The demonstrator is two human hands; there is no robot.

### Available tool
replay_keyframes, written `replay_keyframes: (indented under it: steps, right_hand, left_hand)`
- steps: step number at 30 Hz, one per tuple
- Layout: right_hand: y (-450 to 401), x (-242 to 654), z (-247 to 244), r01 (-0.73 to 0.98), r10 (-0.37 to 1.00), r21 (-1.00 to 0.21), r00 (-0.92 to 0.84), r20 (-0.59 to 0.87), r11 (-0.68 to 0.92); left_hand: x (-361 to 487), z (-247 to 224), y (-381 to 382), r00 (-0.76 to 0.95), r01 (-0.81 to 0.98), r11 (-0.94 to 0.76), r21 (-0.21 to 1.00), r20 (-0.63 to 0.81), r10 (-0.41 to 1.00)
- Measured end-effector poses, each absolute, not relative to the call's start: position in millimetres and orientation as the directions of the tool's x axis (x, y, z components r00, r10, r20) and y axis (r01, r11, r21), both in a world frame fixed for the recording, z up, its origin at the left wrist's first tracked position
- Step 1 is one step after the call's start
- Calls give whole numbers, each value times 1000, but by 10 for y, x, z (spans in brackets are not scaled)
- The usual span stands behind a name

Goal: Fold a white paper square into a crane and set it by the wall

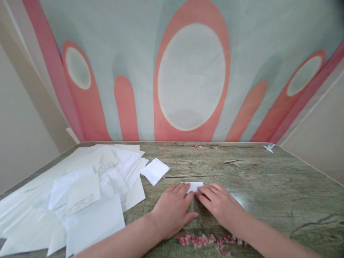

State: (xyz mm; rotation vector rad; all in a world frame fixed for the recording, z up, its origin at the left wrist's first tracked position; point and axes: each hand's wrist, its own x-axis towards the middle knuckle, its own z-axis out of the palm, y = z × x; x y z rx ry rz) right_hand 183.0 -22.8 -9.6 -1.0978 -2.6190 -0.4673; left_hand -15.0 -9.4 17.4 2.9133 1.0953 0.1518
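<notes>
A small folded white paper [195,186] lies flat on the wood-patterned table [268,186], near the middle. My left hand [174,208] rests over its left side, palm down, fingertips on the paper and thumb apart from the fingers. From the right, my right hand [216,202] touches the paper's right and lower edge with its fingertips, the fingers slightly bent. The two hands are close together but apart. Part of the paper is hidden under the fingers.
A large spread pile of white papers [94,222] covers the table's left side. Next to it sits a folded white square [155,171]. At the far right corner is a small white folded paper piece [269,147]. A patterned backdrop [139,43] stands behind the table.
</notes>
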Motion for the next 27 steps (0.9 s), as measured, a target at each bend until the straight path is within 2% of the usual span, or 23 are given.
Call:
replay_keyframes:
  steps: [11,27]
  right_hand:
    - [-258,1790,-84,743,669,191,-663,336,641]
    - [-347,1799,-121,841,799,255,-535,274,476]
  left_hand:
    - [-147,192,-93,756,654,-755,-35,74,651]
    - [-196,285,-104,731,681,-733,-7,80,678]
